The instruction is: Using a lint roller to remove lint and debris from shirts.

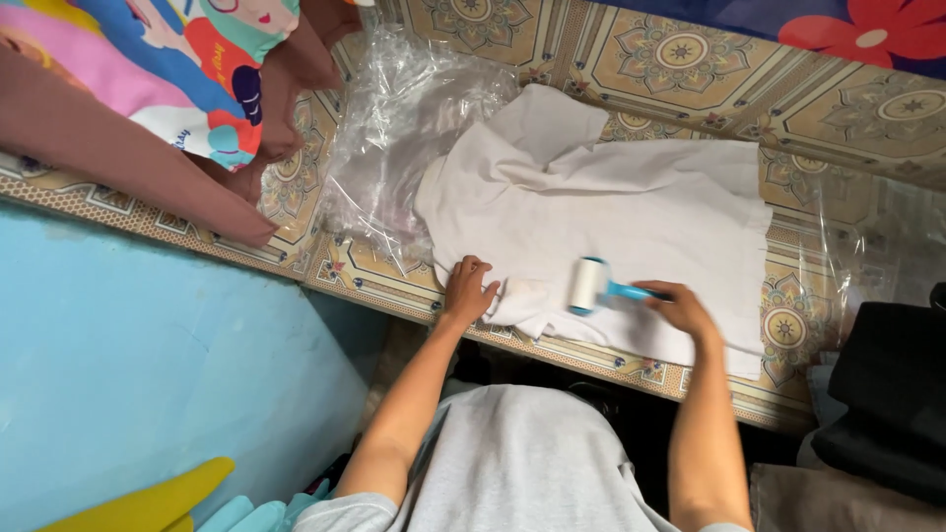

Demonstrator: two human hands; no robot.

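- Two hands, head view: the left hand (467, 292) presses flat, fingers spread, on the white shirt (611, 227) near the table's (690, 59) front edge.
- Right hand (682, 309), fingers closed around the lint roller (593, 286), holds it on the shirt's hem.
- Risk: loose fabric could bunch under the roller or slide off the front edge.

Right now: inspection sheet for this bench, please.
Surface: patterned tabletop, mostly covered.
Job's things: white garment spread flat; blue-handled lint roller on it.
Clutter: clear plastic bag left of garment; black fabric at right; colourful printed cloth at upper left.
Hands: left hand pressing garment edge; right hand gripping roller handle.
Cables: nothing seen.
Surroundings: blue surface at lower left.
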